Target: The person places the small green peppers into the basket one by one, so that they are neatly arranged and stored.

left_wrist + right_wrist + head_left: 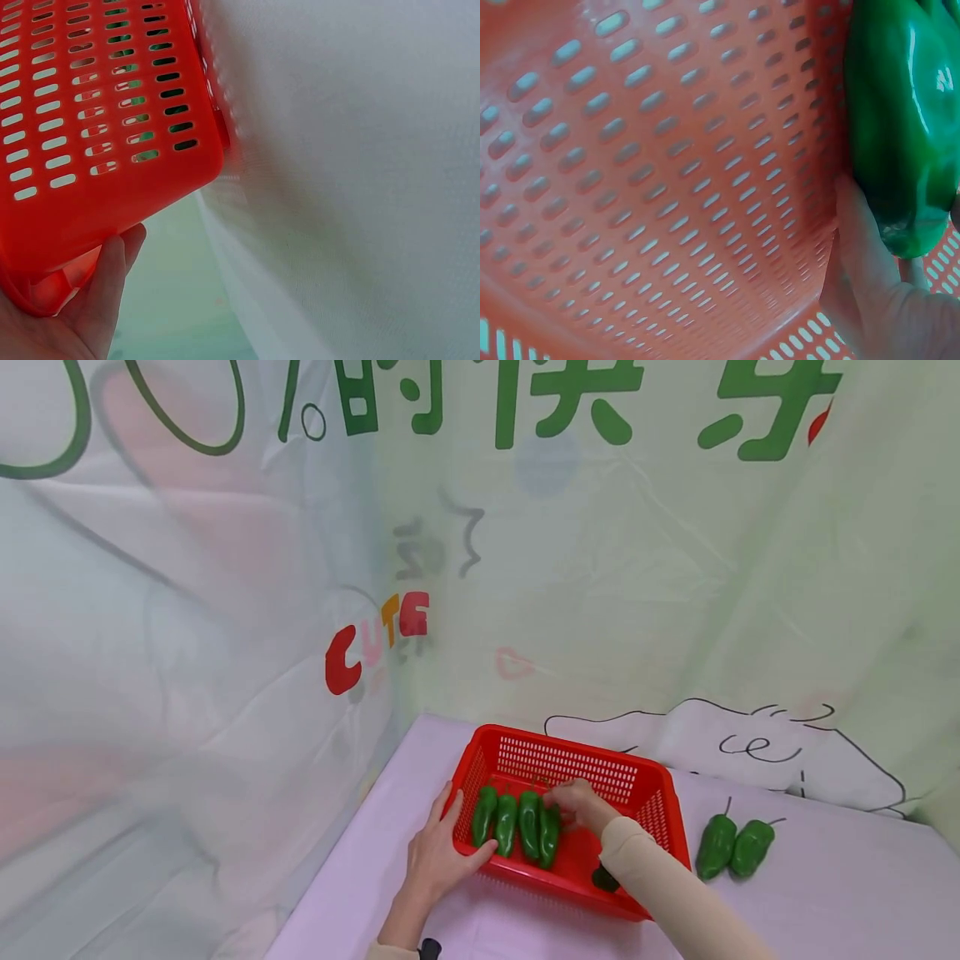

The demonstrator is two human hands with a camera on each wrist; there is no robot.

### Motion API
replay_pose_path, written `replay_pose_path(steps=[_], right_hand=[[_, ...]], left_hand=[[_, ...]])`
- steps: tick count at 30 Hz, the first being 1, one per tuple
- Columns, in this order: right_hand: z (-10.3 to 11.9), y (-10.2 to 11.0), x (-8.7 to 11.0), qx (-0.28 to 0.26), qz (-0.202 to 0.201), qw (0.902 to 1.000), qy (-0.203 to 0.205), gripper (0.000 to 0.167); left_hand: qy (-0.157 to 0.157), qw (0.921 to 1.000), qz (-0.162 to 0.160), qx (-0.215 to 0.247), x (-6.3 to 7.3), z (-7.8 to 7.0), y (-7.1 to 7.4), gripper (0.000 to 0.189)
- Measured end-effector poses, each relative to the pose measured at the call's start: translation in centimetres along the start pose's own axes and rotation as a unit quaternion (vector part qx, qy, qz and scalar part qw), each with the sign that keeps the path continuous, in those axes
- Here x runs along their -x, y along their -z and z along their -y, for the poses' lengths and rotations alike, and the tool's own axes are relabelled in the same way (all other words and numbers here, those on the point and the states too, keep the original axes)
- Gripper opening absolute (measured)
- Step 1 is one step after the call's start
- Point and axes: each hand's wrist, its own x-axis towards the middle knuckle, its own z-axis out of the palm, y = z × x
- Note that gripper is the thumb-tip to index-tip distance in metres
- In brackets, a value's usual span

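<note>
A red plastic basket (585, 887) with slotted walls stands on the table, several green peppers (506, 825) lying side by side in its left half. My left hand (438, 852) grips the basket at its front left corner, thumb on the front rim and fingers along the left side. In the left wrist view those fingers (111, 281) show at the rim, below the slotted wall. Reaching into the basket, my right hand (581, 802) holds the far end of the rightmost green pepper (549, 839). The right wrist view shows its fingers (862, 240) against that glossy pepper (900, 135).
Two more green peppers (717, 843) lie on the pale table (847, 877) to the right of the basket. A printed cloth (600, 568) hangs behind the table, and another hangs along its left side. A black object (604, 878) shows beneath the right forearm.
</note>
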Motion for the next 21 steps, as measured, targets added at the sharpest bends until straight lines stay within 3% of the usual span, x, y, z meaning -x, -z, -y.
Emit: replay_pose_path(steps=[15, 21], right_hand=[[-0.29, -0.02, 0.17, 0.015, -0.02, 0.9997, 0.007, 0.026], [0.01, 0.41, 0.68, 0.028, -0.026, 0.9992, 0.012, 0.032]], left_hand=[[-0.001, 1.0, -0.003, -0.003, -0.07, -0.16, -0.24, 0.092], [0.001, 1.0, -0.002, -0.001, 0.02, -0.11, -0.23, 0.089]])
